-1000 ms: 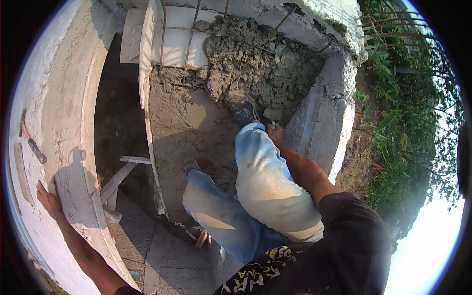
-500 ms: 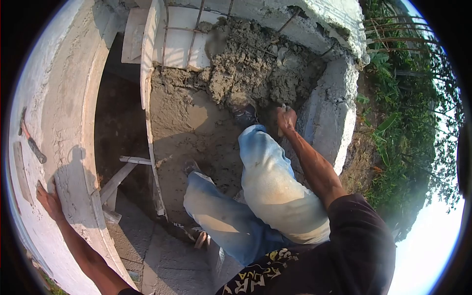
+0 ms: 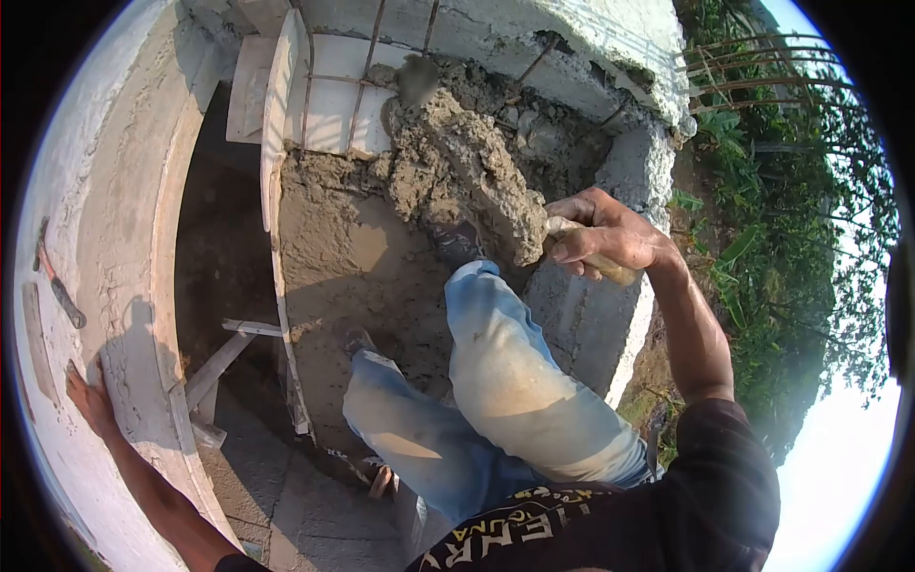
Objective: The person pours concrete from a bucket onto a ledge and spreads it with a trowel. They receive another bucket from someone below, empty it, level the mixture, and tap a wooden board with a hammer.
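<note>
Lifted since the earlier frame, the right hand (image 3: 620,232) wraps the trowel (image 3: 617,272) by its handle — mortar-laden blade slanting forward-left toward the wet mortar heap (image 3: 408,179). Farther off, the left hand (image 3: 89,398) lies open on the concrete ledge (image 3: 138,238).

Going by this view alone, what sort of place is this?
Most likely a building site: a heap of what looks like wet mortar, bare rebar and a rough, unfinished concrete wall.
</note>
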The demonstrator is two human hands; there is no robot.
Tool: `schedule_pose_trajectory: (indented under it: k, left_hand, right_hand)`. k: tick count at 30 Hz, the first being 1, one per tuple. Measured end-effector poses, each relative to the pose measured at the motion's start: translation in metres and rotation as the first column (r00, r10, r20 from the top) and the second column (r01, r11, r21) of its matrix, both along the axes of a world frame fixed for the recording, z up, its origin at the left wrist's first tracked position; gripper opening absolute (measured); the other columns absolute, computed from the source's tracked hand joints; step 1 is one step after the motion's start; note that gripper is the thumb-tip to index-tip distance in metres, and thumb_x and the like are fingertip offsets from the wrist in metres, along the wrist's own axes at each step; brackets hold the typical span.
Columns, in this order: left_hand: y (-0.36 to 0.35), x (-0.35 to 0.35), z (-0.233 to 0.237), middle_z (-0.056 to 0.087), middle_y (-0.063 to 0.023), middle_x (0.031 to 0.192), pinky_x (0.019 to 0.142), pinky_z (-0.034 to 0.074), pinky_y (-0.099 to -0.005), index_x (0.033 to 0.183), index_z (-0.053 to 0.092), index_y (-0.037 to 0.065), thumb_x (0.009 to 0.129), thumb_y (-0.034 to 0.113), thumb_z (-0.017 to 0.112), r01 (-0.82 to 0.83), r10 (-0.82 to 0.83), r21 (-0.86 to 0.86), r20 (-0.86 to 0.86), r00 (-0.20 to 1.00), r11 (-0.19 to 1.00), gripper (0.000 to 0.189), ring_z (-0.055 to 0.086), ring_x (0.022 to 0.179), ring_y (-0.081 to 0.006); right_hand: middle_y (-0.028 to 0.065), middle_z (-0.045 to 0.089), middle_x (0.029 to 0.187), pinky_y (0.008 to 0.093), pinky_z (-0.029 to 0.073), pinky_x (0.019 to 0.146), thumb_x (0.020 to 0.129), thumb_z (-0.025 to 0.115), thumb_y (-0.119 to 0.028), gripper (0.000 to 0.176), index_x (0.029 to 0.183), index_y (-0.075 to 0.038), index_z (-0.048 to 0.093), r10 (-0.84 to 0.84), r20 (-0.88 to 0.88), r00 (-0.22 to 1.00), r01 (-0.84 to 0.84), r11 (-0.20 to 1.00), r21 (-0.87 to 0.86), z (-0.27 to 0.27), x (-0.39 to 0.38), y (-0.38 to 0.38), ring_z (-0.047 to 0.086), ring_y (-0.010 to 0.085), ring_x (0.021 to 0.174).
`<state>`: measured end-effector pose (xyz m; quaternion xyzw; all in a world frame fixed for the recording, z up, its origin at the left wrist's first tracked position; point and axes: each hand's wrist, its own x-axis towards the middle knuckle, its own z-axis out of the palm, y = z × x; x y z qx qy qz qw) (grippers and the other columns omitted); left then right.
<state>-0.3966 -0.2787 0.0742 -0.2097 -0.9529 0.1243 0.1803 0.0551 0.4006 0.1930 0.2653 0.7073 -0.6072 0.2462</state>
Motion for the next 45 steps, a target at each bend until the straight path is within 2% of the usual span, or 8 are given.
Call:
schedule_pose_trajectory:
  k: [4, 7, 12, 16, 27, 30, 36, 45]
  left_hand:
    - [-0.01, -0.007, -0.006, 0.052, -0.0297, 0.122, 0.098, 0.041, -0.0449, 0.128, 0.048, -0.005, 0.087, 0.037, 0.065, 0.004, -0.005, -0.04, -0.032, 0.999, 0.999, 0.06, 0.049, 0.114, -0.0432]
    - [-0.01, -0.009, -0.001, 0.052, -0.0294, 0.121, 0.097, 0.041, -0.0447, 0.128, 0.048, -0.004, 0.087, 0.037, 0.065, 0.032, -0.033, -0.061, -0.016, 0.999, 0.998, 0.061, 0.049, 0.114, -0.043]
    - [-0.004, 0.002, 0.0, 0.052, -0.03, 0.121, 0.097, 0.042, -0.0449, 0.128, 0.048, -0.004, 0.087, 0.037, 0.066, 0.096, -0.096, -0.04, 0.013, 0.995, 0.995, 0.061, 0.048, 0.114, -0.0433]
    - [0.001, -0.001, 0.001, 0.051, -0.031, 0.121, 0.097, 0.042, -0.0453, 0.13, 0.047, -0.003, 0.086, 0.038, 0.066, 0.047, -0.049, -0.028, -0.053, 0.997, 0.998, 0.063, 0.048, 0.114, -0.0439]
    - [-0.002, -0.002, -0.001, 0.052, -0.0297, 0.121, 0.097, 0.042, -0.0444, 0.129, 0.047, -0.005, 0.086, 0.041, 0.066, 0.042, -0.044, -0.039, -0.056, 0.997, 0.998, 0.066, 0.049, 0.114, -0.0428]
    - [-0.023, -0.008, -0.008, 0.052, -0.0293, 0.121, 0.097, 0.042, -0.0445, 0.129, 0.048, -0.005, 0.086, 0.041, 0.065, 0.11, -0.113, -0.048, -0.057, 0.992, 0.993, 0.065, 0.049, 0.113, -0.0427]
    - [-0.003, -0.007, -0.005, 0.053, -0.0299, 0.121, 0.097, 0.042, -0.0457, 0.127, 0.049, -0.005, 0.086, 0.041, 0.066, 0.052, -0.052, -0.003, -0.084, 0.995, 0.999, 0.065, 0.05, 0.112, -0.0426]
    - [-0.004, 0.002, -0.003, 0.053, -0.0296, 0.121, 0.096, 0.043, -0.0451, 0.126, 0.05, -0.006, 0.085, 0.044, 0.065, 0.023, -0.022, 0.009, -0.094, 0.995, 1.0, 0.066, 0.051, 0.113, -0.0423]
  right_hand:
    - [0.0041, 0.052, 0.053, 0.0229, 0.034, 0.032, 0.079, 0.063, -0.02, 0.022, 0.075, 0.0, 0.057, -0.012, 0.125, 0.992, 0.061, 0.916, -0.397, -0.024, 0.003, 0.056, 0.043, 0.0092, 0.036]
    - [0.0025, 0.053, 0.061, 0.0229, 0.036, 0.035, 0.086, 0.056, -0.029, 0.027, 0.079, -0.004, 0.058, -0.275, 0.452, 0.848, 0.423, 0.866, -0.268, -0.087, 0.015, 0.149, 0.045, 0.0081, 0.042]
    - [0.0083, 0.056, 0.069, 0.0321, 0.046, 0.053, 0.085, 0.053, -0.035, 0.039, 0.097, 0.001, 0.063, -0.243, 0.199, 0.949, 0.115, 0.858, 0.5, -0.055, 0.032, 0.087, 0.052, 0.0154, 0.056]
    - [0.0295, 0.064, 0.089, 0.0494, 0.048, 0.078, 0.088, 0.049, -0.038, 0.049, 0.099, 0.008, 0.059, -0.092, 0.053, 0.994, -0.003, 0.476, 0.88, -0.15, 0.049, 0.071, 0.062, 0.0458, 0.085]
    - [0.0334, 0.063, 0.094, 0.0502, 0.048, 0.079, 0.089, 0.048, -0.038, 0.047, 0.092, 0.007, 0.063, -0.647, -0.22, 0.73, 0.489, 0.27, 0.829, -0.293, 0.043, 0.1, 0.062, 0.0483, 0.089]
    - [0.0229, 0.061, 0.084, 0.0471, 0.045, 0.068, 0.086, 0.05, -0.04, 0.05, 0.092, 0.008, 0.062, -0.899, -0.269, 0.345, 0.923, 0.273, 0.272, -0.304, 0.004, 0.089, 0.059, 0.0342, 0.073]
    - [0.0316, 0.063, 0.103, 0.0454, 0.048, 0.083, 0.09, 0.048, -0.041, 0.054, 0.1, 0.01, 0.062, -0.565, -0.244, 0.788, 0.565, 0.507, 0.651, -0.285, 0.003, 0.081, 0.061, 0.0435, 0.1]
    - [0.0203, 0.063, 0.072, 0.0432, 0.05, 0.063, 0.09, 0.05, -0.038, 0.046, 0.081, 0.006, 0.06, -0.775, -0.164, 0.61, 0.672, 0.396, 0.626, -0.262, 0.062, 0.073, 0.063, 0.0323, 0.065]
